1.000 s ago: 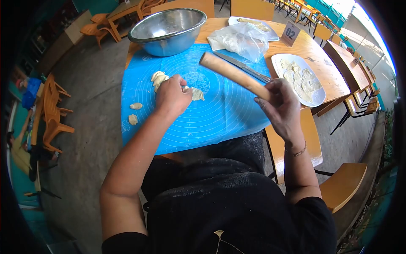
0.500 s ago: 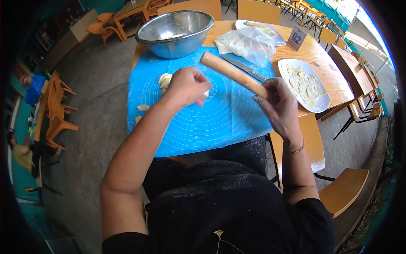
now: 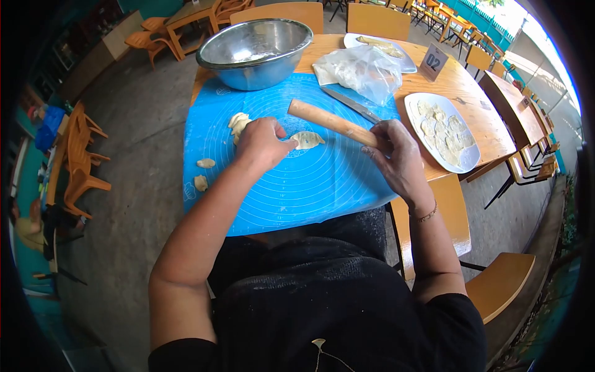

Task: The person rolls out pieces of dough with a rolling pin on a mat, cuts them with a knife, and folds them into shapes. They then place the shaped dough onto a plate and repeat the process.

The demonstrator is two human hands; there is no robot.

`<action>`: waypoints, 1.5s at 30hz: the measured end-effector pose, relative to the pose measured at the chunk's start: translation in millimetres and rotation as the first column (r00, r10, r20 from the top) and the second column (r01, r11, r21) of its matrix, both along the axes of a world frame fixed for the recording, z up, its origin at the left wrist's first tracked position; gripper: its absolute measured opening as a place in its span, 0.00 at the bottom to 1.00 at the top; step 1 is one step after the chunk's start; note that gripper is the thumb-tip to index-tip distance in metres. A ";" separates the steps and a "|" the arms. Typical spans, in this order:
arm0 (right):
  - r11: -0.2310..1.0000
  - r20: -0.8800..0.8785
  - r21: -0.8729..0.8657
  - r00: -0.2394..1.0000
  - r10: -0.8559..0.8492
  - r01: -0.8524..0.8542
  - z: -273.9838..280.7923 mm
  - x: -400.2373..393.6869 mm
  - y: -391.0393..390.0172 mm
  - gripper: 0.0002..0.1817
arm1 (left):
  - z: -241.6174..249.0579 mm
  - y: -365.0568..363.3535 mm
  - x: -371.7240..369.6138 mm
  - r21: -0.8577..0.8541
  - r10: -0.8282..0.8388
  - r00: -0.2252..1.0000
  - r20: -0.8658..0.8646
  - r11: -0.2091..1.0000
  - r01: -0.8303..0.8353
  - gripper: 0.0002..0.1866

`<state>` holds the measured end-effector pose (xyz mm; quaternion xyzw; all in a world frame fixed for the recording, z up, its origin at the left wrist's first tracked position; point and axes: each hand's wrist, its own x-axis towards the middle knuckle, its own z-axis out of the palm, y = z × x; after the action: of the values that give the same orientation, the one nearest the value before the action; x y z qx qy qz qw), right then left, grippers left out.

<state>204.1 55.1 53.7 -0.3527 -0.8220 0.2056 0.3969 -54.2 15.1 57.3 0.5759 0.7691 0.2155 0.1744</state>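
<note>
My left hand (image 3: 262,144) rests on the blue silicone mat (image 3: 297,180) and pinches the edge of a flattened piece of dough (image 3: 307,139). My right hand (image 3: 395,156) grips one end of a wooden rolling pin (image 3: 330,121), which slants up and left just above the dough. A small pile of dough pieces (image 3: 238,123) lies just behind my left hand. Two more dough lumps (image 3: 203,172) sit near the mat's left edge.
A steel bowl (image 3: 255,51) stands at the back of the mat. A knife (image 3: 350,103) and a plastic bag of flour (image 3: 362,69) lie behind the pin. A white plate of dumplings (image 3: 441,131), a second plate (image 3: 381,44) and a table sign "02" (image 3: 433,62) stand to the right. Wooden chairs surround the table.
My left hand drew the dough piece out onto the mat's middle and laid it flat. My right hand lowered the rolling pin toward the dough.
</note>
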 end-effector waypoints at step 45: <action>0.928 0.419 0.354 0.907 -0.050 -0.112 -26.7 -21.4 -16.5 0.20 | -21.2 -83.9 7.7 0.160 -0.345 0.772 -0.534 0.855 0.493 0.37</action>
<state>182.8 38.6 27.0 -0.2940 -0.9175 -0.0274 0.2664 -46.5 -68.9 36.1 0.7885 0.5974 0.1293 -0.0677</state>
